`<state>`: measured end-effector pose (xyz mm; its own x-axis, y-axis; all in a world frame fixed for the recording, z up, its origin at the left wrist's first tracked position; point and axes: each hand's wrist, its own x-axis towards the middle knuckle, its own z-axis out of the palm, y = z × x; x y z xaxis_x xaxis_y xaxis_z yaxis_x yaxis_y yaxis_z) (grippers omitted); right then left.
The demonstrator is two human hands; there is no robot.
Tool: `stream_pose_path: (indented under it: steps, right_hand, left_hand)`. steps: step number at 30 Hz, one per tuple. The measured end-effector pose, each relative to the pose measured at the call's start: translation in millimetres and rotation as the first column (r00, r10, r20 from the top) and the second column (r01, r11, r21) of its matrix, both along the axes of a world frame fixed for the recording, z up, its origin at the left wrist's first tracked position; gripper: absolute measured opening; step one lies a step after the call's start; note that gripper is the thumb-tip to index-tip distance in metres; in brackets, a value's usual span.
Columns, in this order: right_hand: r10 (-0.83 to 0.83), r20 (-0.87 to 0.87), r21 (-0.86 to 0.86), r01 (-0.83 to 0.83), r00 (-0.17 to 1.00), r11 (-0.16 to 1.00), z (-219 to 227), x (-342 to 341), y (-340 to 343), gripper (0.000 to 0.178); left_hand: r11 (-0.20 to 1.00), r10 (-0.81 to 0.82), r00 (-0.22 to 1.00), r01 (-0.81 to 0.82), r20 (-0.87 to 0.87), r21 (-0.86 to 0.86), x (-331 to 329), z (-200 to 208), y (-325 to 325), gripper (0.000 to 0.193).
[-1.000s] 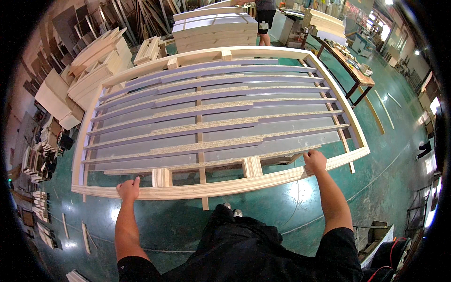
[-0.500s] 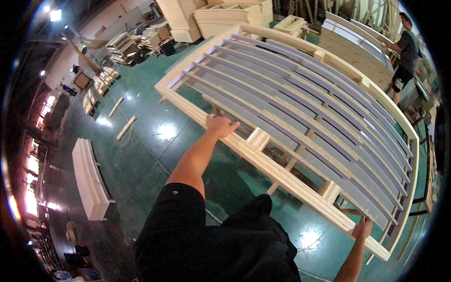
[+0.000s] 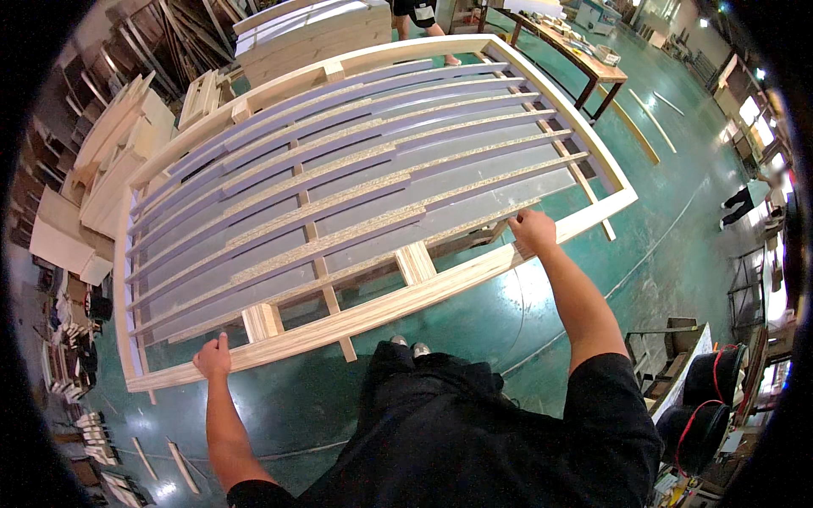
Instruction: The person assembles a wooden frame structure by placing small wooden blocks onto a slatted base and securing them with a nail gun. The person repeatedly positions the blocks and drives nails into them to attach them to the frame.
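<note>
Grip: L hand (image 3: pixel 212 357) closed on the big wood frame (image 3: pixel 381 306) by its near rail, thumb up, close to L corner; R hand (image 3: pixel 533 231) also closed on same rail, nearer R corner. Frame is in front of person, mid view, near rail sloping up to R. L to R: pale panels (image 3: pixel 127 161) stacked upper L; 1st wood block (image 3: pixel 264 323) just R of L hand; white-topped stack (image 3: pixel 313 55) beyond far rail; slats (image 3: pixel 356 233), purplish sides w/ speckled tops, approx. side to side across frame, can't tell if fixed; 2nd block (image 3: pixel 415 262), then co-worker's legs (image 3: pixel 415 13) up top. Upper R, tabletop (image 3: pixel 614 74) w/ small bits on it. Lower R, black round things (image 3: pixel 703 381) w/ red cord; far R, another person (image 3: pixel 741 206) on green floor (image 3: pixel 660 279).
</note>
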<state>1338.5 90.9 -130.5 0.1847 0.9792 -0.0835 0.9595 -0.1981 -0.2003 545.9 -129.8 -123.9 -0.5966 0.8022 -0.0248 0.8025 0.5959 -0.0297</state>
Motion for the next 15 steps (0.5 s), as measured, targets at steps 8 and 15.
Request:
stream_pose_path:
  steps: [8,15]
  right_hand:
    - [-0.006,-0.002,-0.037,0.006,1.000,0.999,8,-9,0,0.041]
    - [0.002,0.001,-0.033,-0.002,1.000,0.999,9,-5,2,0.042]
  left_hand:
    - [0.999,-0.009,0.999,0.007,0.054,0.039,-9,-12,-15,0.058]
    - [0.999,-0.025,0.999,0.023,0.033,0.034,-5,-14,-13,0.058]
